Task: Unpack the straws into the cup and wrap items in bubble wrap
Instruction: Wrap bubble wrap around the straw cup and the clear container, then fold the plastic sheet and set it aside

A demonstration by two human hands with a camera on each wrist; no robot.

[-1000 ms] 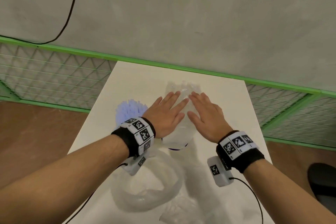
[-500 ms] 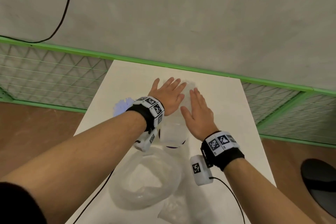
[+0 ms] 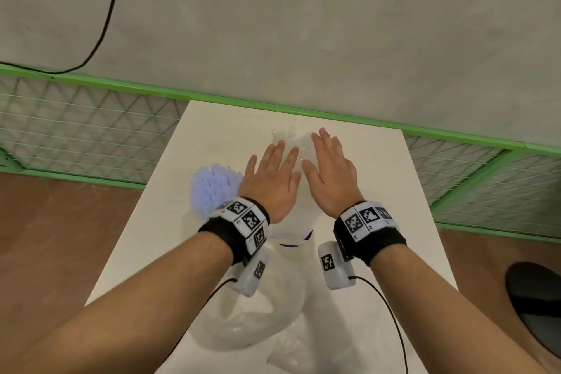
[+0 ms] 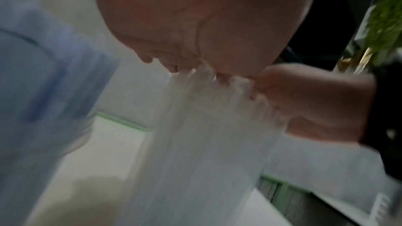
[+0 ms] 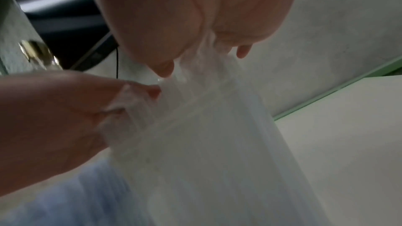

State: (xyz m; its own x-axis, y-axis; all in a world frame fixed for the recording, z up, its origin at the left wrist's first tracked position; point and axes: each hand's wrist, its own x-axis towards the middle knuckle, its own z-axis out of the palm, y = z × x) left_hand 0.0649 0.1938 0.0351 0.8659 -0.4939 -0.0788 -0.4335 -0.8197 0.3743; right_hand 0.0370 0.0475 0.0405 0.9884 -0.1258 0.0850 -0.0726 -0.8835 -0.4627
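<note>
Head view, white table (image 3: 379,191), green-railed mesh (image 3: 76,118), grey wall (image 3: 303,24)

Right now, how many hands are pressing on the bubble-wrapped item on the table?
2. The left hand lies flat on the near-left side of the bubble-wrapped item; the right hand lies flat on its right side. Fingers of both are straight. Nothing else touches it in view.

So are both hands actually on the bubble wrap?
Touching. The head view shows the left hand and right hand flat on the bubble wrap; both wrist views show palms pressing into it.
</note>
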